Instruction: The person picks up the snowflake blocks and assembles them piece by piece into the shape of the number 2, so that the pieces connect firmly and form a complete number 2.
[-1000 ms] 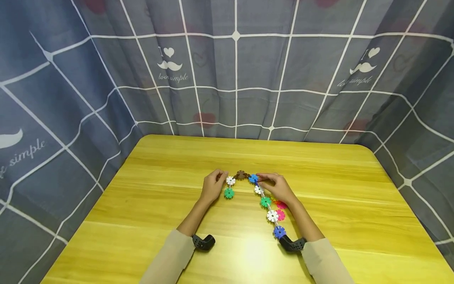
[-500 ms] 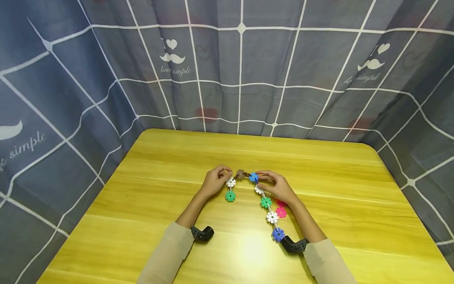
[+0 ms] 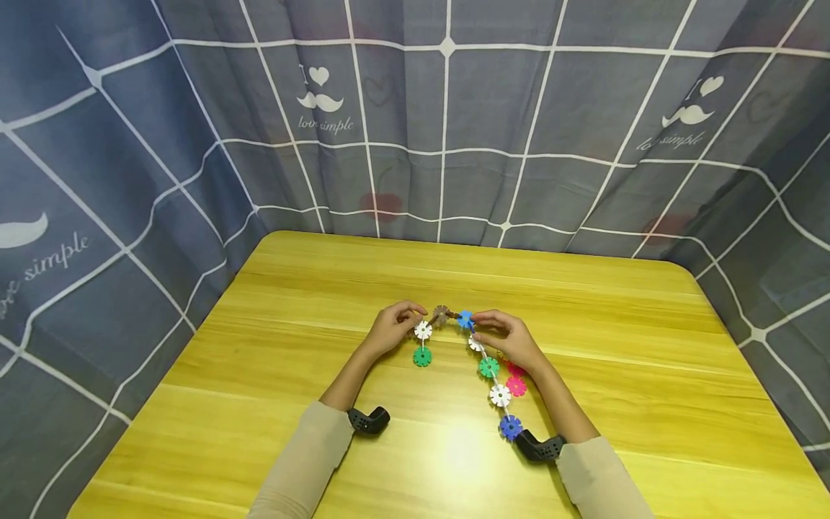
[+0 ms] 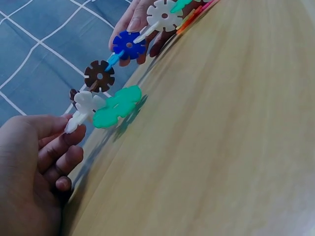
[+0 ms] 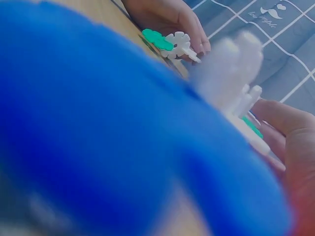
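A chain of interlocking plastic snowflake discs bends in an arch between both hands. My left hand [image 3: 391, 329] pinches a white disc [image 4: 87, 104] at the left part, thumb against fingers; a green disc [image 3: 422, 356] hangs from it. At the top sits a brown disc [image 3: 441, 313], then a blue disc [image 3: 465, 319]. Beside that blue disc my right hand [image 3: 514, 340] grips the chain, its thumb and fingers around it. Below run a white disc, a green disc [image 3: 489, 367], another white disc [image 3: 500, 396] and a dark blue disc [image 3: 511, 427], which fills the right wrist view blurred.
Pink discs [image 3: 516, 386] show beside the chain under the right forearm, partly hidden by it. The wooden table [image 3: 311, 288] runs back to a grey-blue checked curtain [image 3: 408, 180] that surrounds it. A black wrist camera [image 3: 369, 421] sits on the left wrist.
My left hand has shifted slightly to the right, onto the white disc beside the brown one. My right hand stays by the blue disc. The head view has tilted down a little.
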`<state>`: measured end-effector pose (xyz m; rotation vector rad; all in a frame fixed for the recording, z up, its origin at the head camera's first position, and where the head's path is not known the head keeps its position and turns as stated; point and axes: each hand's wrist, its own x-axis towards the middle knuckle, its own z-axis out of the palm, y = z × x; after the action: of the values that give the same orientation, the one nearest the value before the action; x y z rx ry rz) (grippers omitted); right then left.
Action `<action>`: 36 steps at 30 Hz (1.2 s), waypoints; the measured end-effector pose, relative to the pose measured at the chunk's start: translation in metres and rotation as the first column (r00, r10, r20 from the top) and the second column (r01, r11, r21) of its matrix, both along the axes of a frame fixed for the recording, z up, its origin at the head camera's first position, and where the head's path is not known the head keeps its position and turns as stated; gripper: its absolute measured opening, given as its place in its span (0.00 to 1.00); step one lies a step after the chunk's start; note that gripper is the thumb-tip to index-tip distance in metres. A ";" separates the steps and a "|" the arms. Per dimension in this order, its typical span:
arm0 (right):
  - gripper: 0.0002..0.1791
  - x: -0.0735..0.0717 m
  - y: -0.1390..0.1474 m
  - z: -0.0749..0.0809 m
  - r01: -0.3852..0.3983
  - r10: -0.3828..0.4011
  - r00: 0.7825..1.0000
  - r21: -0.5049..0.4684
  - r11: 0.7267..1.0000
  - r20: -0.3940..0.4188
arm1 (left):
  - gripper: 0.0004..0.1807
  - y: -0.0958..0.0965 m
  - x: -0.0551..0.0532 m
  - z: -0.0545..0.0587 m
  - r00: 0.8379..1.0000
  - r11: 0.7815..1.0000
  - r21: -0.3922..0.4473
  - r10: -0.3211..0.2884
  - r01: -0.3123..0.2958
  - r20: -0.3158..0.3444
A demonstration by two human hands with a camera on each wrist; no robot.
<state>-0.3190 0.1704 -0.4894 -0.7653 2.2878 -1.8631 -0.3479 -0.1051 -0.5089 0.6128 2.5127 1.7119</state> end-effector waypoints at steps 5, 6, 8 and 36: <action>0.18 0.000 0.000 -0.001 0.008 -0.008 1.000 -0.010 1.000 0.000 | 0.10 -0.001 0.001 0.003 0.999 0.999 0.026 -0.019 0.018 0.038; 0.18 0.000 0.000 -0.001 0.010 -0.010 1.000 -0.010 1.000 0.003 | 0.10 -0.001 0.003 0.007 0.999 0.999 0.029 -0.025 0.024 0.036; 0.18 0.000 0.000 -0.001 0.014 -0.014 1.000 -0.008 1.000 0.008 | 0.10 0.000 0.008 0.014 0.999 0.999 0.029 -0.037 0.036 0.030; 0.17 0.002 -0.007 -0.004 0.095 -0.092 0.995 0.067 0.993 -0.043 | 0.06 0.002 0.001 -0.006 0.979 0.988 -0.097 0.098 -0.117 -0.181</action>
<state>-0.3165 0.1632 -0.4933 -0.7040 2.4388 -1.8114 -0.3470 -0.1029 -0.5150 0.6592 2.7866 1.6069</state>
